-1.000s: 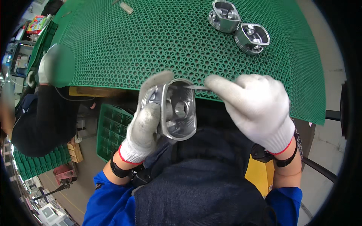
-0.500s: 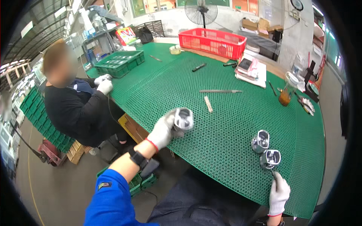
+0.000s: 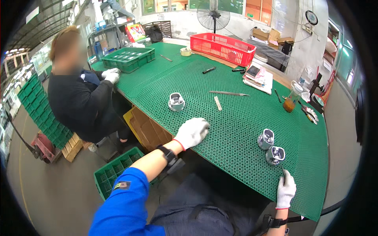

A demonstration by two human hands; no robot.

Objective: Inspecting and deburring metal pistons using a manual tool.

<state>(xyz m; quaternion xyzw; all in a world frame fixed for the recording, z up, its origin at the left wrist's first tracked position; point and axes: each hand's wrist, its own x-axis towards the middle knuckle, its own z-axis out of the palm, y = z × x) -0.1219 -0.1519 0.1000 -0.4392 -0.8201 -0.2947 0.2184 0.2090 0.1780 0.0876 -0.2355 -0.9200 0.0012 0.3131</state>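
Observation:
A silver metal piston (image 3: 176, 102) rests on the green mat at left of centre, hollow side up. To its lower right, my left hand (image 3: 193, 132) in a white glove is over the mat near the front edge, loosely open and apart from the piston. At the right, my gloved right hand (image 3: 286, 190) is closed on a thin dark tool (image 3: 282, 170), whose tip points toward the nearer of two more pistons. That piston (image 3: 275, 155) and the other piston (image 3: 265, 139) lie close together on the mat; the tool's working end is too small to make out.
A metal file (image 3: 229, 93), a pale stick (image 3: 217, 104) and a marker (image 3: 209, 70) lie mid-table. Behind are a red crate (image 3: 223, 50), papers (image 3: 263, 82) and a jar (image 3: 292, 101). A co-worker (image 3: 80, 98) stands left beside a green crate (image 3: 128, 59).
My left hand has let go of the piston, now standing on the mat, and moved right and nearer. My right hand still holds the thin tool. The view has shifted slightly.

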